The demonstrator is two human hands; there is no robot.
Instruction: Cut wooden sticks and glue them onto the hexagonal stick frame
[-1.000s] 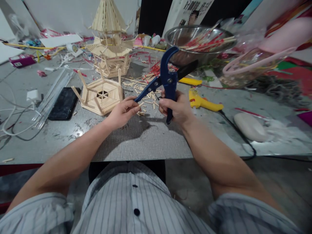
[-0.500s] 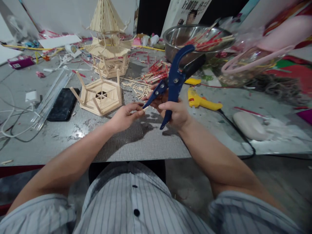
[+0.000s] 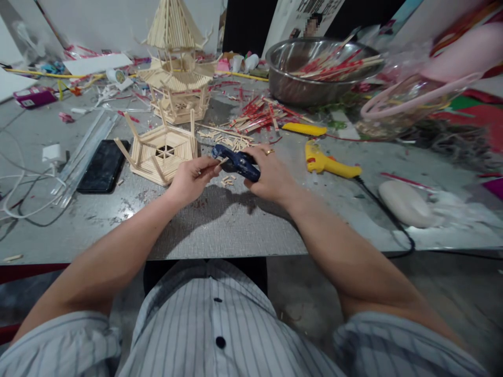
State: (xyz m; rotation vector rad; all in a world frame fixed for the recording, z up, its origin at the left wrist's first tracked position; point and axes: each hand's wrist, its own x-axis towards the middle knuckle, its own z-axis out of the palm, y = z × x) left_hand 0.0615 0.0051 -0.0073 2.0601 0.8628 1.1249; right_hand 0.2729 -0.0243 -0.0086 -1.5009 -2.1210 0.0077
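Observation:
Thumb and fingers of my left hand (image 3: 188, 180) pinch a short, thin wooden stick (image 3: 222, 161), whose end meets the head of a blue hand cutter (image 3: 240, 163). My right hand (image 3: 273, 175) is wrapped round the cutter's handles, holding it low and nearly level over the table; its blade is hidden. Close beyond my left hand lies a hexagonal base of wooden sticks (image 3: 147, 154) with short upright posts. Small cut stick pieces (image 3: 228, 181) lie under the cutter, and more pieces are scattered just behind it.
A stick-built pagoda (image 3: 176, 78) stands at the back. Red-tipped sticks (image 3: 255, 115) lie in front of a steel bowl (image 3: 298, 89). To the right are a yellow-handled saw (image 3: 304, 129), a corded yellow glue gun (image 3: 332, 166) and a pale stone (image 3: 404, 204). A phone (image 3: 102, 166) lies left.
The cutter has turned from upright with handles spread to low and level, its handles squeezed together. My left hand has shifted slightly left with the stick. More cut pieces show below.

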